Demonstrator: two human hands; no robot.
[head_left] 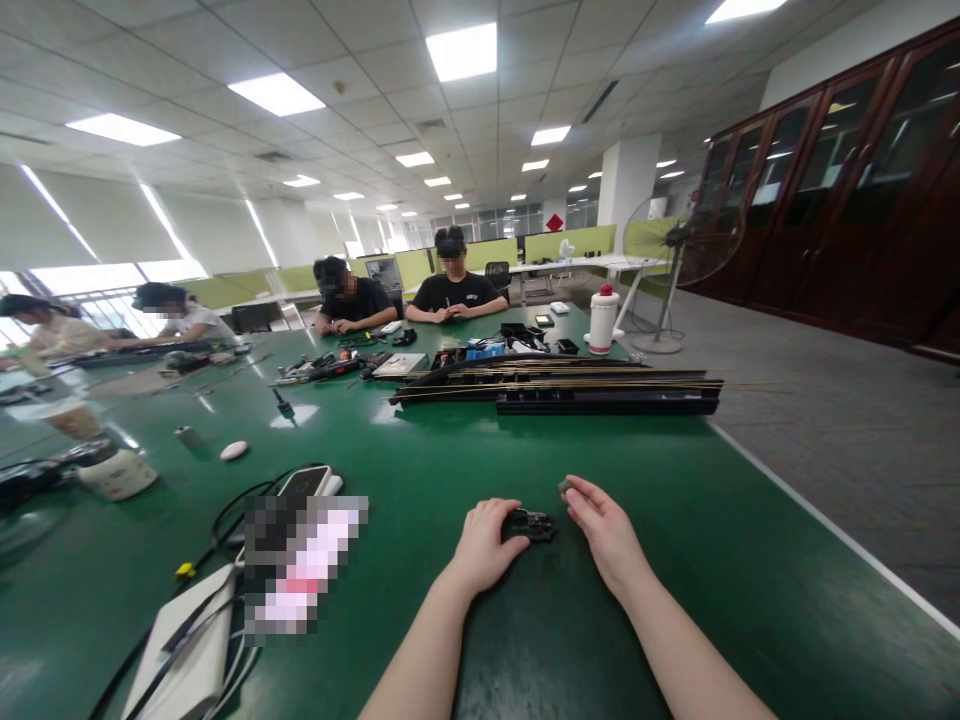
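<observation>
My left hand [486, 540] rests on the green table with its fingers and thumb closed around the left end of a small black plastic part [534, 526]. That part lies on the tabletop, and some mechanism shows on its upper face. To the right of it, my right hand [602, 525] is raised a little, thumb and forefinger pinched on a tiny grey piece [564, 486]. The piece is too small to name. A short gap separates my right fingertips from the black part.
Long black rails [607, 398] with thin brass-coloured rods lie across the table ahead. A white bottle with a red cap [603, 322] stands behind them. To the left are a white box [180, 645], cables and a blurred-out phone [311, 565]. Several people sit around the table.
</observation>
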